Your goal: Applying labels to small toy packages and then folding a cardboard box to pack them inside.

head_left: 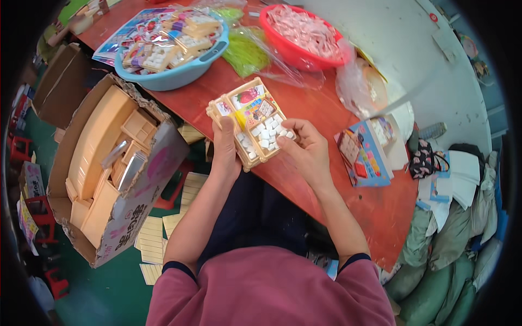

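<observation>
A beige compartment tray (250, 124) is held tilted above the near edge of the red table. My left hand (224, 149) is closed on its left side, the thumb along the rim. White tiles (267, 133) lie loose in the lower right compartment, and more fill the lower left one. Small printed cards (248, 99) with a strawberry picture and bright colours show in the upper compartments. My right hand (307, 149) grips the tray's right rim, its thumb and forefinger by the tiles. Whether a tile is between those fingers is hard to make out.
On the red table (348, 217) stand a blue basin (179, 76) of packed trays, a red basin (304, 38) of pink-white pieces, green bags (244, 51) and a printed box (361, 155). An open carton (117, 163) of beige trays is at left; sacks (446, 261) lie at right.
</observation>
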A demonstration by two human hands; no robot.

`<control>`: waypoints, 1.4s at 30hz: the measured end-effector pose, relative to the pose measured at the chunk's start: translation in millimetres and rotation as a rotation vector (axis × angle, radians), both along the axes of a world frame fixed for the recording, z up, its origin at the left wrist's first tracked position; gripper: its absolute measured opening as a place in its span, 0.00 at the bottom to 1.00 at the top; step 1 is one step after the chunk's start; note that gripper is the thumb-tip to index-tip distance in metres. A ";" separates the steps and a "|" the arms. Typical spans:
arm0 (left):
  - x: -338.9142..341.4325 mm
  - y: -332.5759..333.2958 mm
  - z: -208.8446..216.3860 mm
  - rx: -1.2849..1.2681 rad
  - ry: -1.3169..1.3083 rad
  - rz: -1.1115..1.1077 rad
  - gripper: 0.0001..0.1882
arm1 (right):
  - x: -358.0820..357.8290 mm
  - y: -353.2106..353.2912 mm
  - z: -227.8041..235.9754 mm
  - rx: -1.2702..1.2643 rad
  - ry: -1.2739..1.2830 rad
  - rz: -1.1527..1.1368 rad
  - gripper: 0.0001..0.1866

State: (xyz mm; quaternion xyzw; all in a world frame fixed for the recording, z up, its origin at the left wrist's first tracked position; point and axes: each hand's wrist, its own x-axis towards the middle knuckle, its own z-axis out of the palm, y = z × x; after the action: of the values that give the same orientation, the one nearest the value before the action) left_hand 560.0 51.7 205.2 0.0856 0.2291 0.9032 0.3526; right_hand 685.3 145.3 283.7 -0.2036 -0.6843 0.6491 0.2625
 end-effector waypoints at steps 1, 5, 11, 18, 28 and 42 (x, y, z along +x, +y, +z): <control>9.2 1.9 8.9 -0.089 0.043 0.005 0.33 | 8.2 2.1 -4.8 0.128 -0.065 -0.022 0.15; 27.7 2.6 26.9 -0.111 0.064 -0.086 0.30 | 36.4 8.9 4.1 0.271 -0.286 -0.008 0.31; 53.3 9.3 30.9 -0.180 0.574 -0.225 0.38 | 61.8 29.5 -8.1 -0.027 -0.322 0.332 0.49; 64.2 19.9 2.3 -0.283 1.191 -0.309 0.57 | 97.8 39.0 -57.0 0.141 -0.121 0.159 0.52; 62.5 39.4 -27.5 -0.367 1.406 -0.223 0.59 | 100.0 59.7 -85.4 0.394 -0.229 0.212 0.65; 98.6 38.7 20.2 -0.309 0.784 -0.642 0.29 | 129.8 41.6 -28.4 0.289 -0.076 -0.054 0.40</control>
State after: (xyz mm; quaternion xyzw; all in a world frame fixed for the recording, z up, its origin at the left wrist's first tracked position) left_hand 658.5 90.4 225.4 0.4299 0.4364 0.6057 0.5078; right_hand 815.0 186.8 255.3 -0.2066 -0.7742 0.5285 0.2805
